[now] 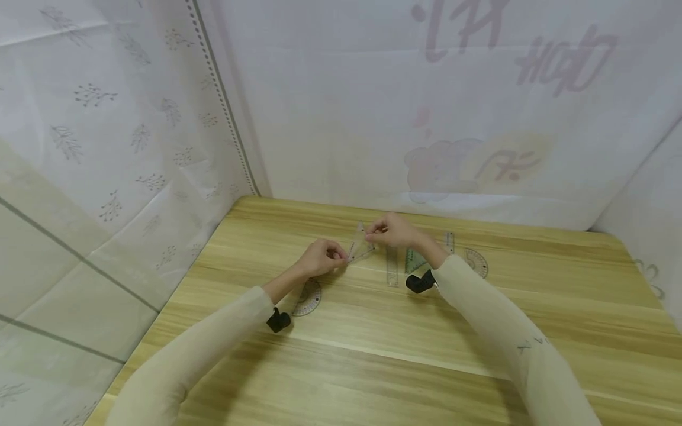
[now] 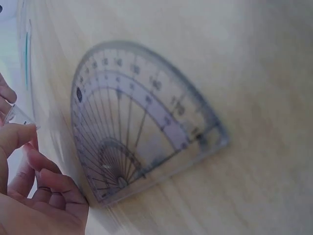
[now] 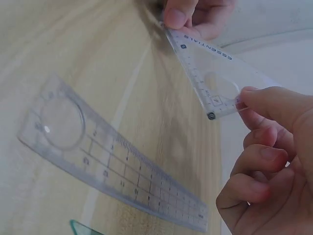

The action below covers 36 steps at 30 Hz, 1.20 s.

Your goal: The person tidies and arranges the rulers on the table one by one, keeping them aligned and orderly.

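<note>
A clear set square (image 3: 222, 73) marked "ESSENTIALS" is held up off the wooden table between both hands. My left hand (image 1: 322, 258) pinches one corner between thumb and finger. On the opposite side, my right hand (image 1: 393, 230) pinches its edge, with the other fingers loosely curled. A clear protractor (image 2: 132, 117) lies flat on the table near my left wrist. Beneath my right hand lies a clear straight ruler (image 3: 127, 161) with a round hole at one end. A green set square (image 1: 414, 261) is partly hidden by my right forearm.
Beyond the right forearm lie a second protractor (image 1: 478, 262) and another clear ruler (image 1: 450, 239). The wooden table (image 1: 373, 378) meets a printed cloth wall (image 1: 341, 118) at the back, with more cloth at the left. Black wrist cameras (image 1: 279, 320) hang under both forearms.
</note>
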Each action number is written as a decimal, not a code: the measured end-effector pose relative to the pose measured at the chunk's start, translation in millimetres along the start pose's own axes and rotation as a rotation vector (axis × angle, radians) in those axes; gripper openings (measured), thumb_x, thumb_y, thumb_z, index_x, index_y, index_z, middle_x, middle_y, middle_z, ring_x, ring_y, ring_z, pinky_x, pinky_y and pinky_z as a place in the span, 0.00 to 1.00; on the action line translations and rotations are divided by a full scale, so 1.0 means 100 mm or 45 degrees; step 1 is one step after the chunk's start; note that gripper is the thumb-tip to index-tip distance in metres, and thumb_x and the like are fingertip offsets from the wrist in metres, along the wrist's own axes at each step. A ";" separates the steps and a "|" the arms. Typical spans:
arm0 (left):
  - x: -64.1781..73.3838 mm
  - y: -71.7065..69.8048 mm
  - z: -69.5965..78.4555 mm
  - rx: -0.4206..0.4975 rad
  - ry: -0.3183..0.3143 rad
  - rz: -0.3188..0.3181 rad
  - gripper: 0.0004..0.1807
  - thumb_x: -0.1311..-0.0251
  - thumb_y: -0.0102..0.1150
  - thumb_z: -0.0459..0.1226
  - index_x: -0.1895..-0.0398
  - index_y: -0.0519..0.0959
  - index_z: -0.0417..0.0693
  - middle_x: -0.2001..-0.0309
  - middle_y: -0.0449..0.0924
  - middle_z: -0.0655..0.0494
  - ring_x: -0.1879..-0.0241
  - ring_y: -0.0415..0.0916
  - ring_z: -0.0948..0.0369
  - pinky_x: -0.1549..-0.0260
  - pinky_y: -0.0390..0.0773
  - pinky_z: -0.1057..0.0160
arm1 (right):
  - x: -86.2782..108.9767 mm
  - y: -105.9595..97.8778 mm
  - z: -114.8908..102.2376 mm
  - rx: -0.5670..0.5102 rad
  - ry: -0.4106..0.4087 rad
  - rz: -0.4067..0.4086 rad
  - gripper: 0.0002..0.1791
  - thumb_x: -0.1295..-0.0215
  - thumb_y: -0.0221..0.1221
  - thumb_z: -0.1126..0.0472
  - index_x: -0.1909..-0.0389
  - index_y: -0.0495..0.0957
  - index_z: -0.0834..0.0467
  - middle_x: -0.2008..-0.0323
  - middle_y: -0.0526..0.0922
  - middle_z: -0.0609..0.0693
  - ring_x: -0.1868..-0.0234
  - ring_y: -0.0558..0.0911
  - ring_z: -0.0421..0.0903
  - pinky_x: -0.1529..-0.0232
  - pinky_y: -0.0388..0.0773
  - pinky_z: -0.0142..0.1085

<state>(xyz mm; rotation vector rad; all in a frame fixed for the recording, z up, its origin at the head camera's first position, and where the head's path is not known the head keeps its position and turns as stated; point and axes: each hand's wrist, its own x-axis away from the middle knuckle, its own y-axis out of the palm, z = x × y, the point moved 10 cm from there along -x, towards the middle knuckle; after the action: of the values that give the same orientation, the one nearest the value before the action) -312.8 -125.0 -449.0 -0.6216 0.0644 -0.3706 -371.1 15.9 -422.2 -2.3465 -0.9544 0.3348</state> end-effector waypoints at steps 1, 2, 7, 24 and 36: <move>0.00 0.00 0.01 0.004 0.014 -0.001 0.02 0.37 0.66 0.29 0.64 0.85 0.37 0.72 0.78 0.56 0.73 0.71 0.62 0.75 0.69 0.68 | 0.02 0.00 0.00 -0.024 0.009 0.009 0.11 0.28 0.63 0.63 0.55 0.86 0.67 0.57 0.86 0.53 0.55 0.81 0.49 0.47 0.76 0.46; 0.01 0.01 0.02 0.011 0.023 -0.002 0.02 0.37 0.67 0.29 0.64 0.85 0.36 0.72 0.78 0.56 0.72 0.72 0.62 0.74 0.70 0.68 | 0.03 0.00 0.00 -0.043 0.021 0.015 0.11 0.28 0.63 0.62 0.54 0.86 0.67 0.56 0.86 0.53 0.52 0.81 0.50 0.44 0.76 0.47; 0.06 0.02 0.06 0.058 0.035 -0.009 0.02 0.37 0.67 0.29 0.64 0.85 0.37 0.70 0.79 0.56 0.69 0.74 0.60 0.68 0.75 0.64 | 0.12 -0.01 -0.03 -0.127 0.029 0.052 0.13 0.28 0.63 0.61 0.53 0.84 0.68 0.55 0.85 0.52 0.52 0.80 0.51 0.44 0.75 0.48; 0.27 0.06 0.27 0.135 0.103 -0.015 0.04 0.35 0.67 0.32 0.62 0.86 0.39 0.69 0.72 0.55 0.71 0.66 0.60 0.74 0.68 0.66 | 0.39 0.00 -0.12 -0.329 0.049 0.166 0.10 0.28 0.64 0.59 0.56 0.86 0.64 0.44 0.80 0.62 0.48 0.79 0.52 0.47 0.76 0.48; 0.39 0.12 0.31 0.257 0.091 -0.020 0.06 0.34 0.67 0.34 0.60 0.86 0.38 0.75 0.64 0.57 0.81 0.54 0.65 0.82 0.57 0.69 | 0.57 0.00 -0.10 -0.356 0.111 0.227 0.15 0.29 0.66 0.56 0.54 0.86 0.64 0.47 0.82 0.51 0.51 0.78 0.51 0.50 0.75 0.55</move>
<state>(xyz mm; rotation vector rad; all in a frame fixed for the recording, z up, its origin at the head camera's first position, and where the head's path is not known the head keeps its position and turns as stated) -267.5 -112.5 -428.9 -0.4092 0.0893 -0.4093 -325.6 51.6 -415.0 -2.6855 -0.7954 0.1750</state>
